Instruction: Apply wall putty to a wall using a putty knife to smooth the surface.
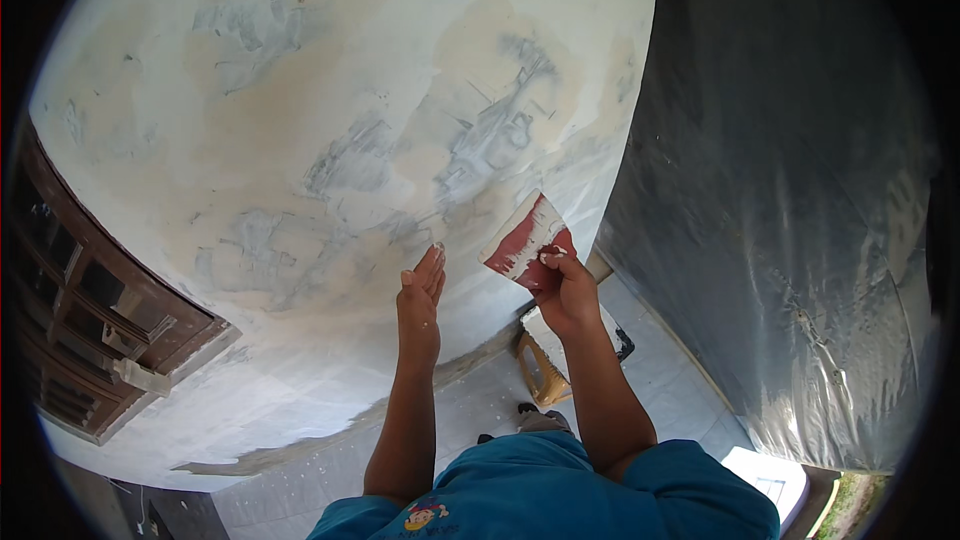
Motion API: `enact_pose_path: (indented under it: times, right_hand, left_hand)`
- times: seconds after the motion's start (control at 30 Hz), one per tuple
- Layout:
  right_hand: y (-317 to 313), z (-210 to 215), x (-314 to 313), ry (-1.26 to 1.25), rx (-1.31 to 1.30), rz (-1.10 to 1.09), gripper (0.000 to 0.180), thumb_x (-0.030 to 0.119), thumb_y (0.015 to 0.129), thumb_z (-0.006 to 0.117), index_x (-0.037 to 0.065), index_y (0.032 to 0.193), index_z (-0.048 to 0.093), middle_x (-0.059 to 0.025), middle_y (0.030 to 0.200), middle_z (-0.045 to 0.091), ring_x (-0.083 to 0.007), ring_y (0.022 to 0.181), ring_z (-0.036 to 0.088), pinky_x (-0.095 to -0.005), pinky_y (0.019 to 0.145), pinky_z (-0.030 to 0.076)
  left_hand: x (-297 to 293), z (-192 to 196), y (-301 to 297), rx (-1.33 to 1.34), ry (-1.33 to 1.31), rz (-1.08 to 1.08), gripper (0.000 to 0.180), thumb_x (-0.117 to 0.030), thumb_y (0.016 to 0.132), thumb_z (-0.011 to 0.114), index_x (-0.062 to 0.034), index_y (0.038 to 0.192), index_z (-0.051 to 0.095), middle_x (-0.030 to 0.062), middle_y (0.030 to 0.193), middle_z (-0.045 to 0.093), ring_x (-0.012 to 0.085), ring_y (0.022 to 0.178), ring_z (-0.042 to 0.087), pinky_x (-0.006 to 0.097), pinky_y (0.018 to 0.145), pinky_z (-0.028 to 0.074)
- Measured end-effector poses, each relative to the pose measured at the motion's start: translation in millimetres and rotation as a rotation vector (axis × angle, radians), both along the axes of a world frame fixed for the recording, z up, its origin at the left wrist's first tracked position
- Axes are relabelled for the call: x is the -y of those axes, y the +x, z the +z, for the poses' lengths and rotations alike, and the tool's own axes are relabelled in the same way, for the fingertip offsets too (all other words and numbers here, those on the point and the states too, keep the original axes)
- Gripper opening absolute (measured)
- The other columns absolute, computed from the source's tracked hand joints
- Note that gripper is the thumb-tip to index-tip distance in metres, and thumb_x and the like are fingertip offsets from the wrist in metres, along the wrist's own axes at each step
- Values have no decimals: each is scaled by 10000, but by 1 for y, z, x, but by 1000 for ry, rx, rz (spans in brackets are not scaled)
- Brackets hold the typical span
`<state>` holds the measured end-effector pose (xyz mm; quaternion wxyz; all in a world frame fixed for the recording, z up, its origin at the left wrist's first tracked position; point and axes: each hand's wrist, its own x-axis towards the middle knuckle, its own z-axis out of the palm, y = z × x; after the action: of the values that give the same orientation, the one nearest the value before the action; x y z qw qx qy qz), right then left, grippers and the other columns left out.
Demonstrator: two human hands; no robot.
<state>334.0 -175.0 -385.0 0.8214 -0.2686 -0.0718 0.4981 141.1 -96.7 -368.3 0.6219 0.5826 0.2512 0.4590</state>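
My right hand (570, 292) grips a red, flat putty spreader (518, 252) by its lower right part. White putty is smeared across the spreader's face and along its edge, and some sticks to my thumb. My left hand (420, 308) is raised to the left of it, holding nothing. Its fingers are stretched upward with the thumb apart, and white putty dots the fingertips. Both hands are in front of a pale wall (330, 70) with grey and beige patches of filler. Whether my left fingers touch the wall, I cannot tell.
A yellow stool (540, 372) stands below my right forearm, bearing a white-smeared thing with a dark edge. Dark plastic sheeting (770, 160) hangs at the right. A brown wooden window frame (150, 340) is set in the wall at the left. Grey tiles (290, 500) cover the floor.
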Motion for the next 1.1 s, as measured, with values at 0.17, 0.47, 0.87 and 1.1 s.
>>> enact_pose_path:
  times: [0.17,0.47,0.87,1.1]
  right_hand:
    - [28,7,-25,39,53,13,399,28,884,529,0,1282,524,-100,1205,620,-254,1133,609,-418,1023,486]
    - [51,24,-51,137,90,104,450,20,869,523,-5,1317,496,-107,1229,613,-247,1146,607,-428,1015,501]
    - [39,33,-62,162,79,51,320,-7,882,557,-17,1202,566,-107,1115,649,-231,1051,645,-404,939,541]
    - [-9,34,-58,113,114,-3,409,30,885,524,-19,1291,516,-112,1225,614,-249,1163,601,-430,1031,483]
  left_hand:
    - [-9,16,3,-34,114,107,806,-573,1056,173,88,1456,401,257,1504,429,353,1425,394,441,1201,254]
    - [-21,28,16,-167,541,415,686,-497,1056,339,85,1366,530,254,1385,567,355,1358,490,419,1147,333]
    - [-41,30,-3,-150,602,424,673,-502,1048,358,67,1347,557,257,1368,579,350,1338,517,425,1135,356]
    - [-50,35,-41,-138,637,353,657,-483,1048,367,73,1339,562,259,1361,583,356,1330,524,418,1130,363]
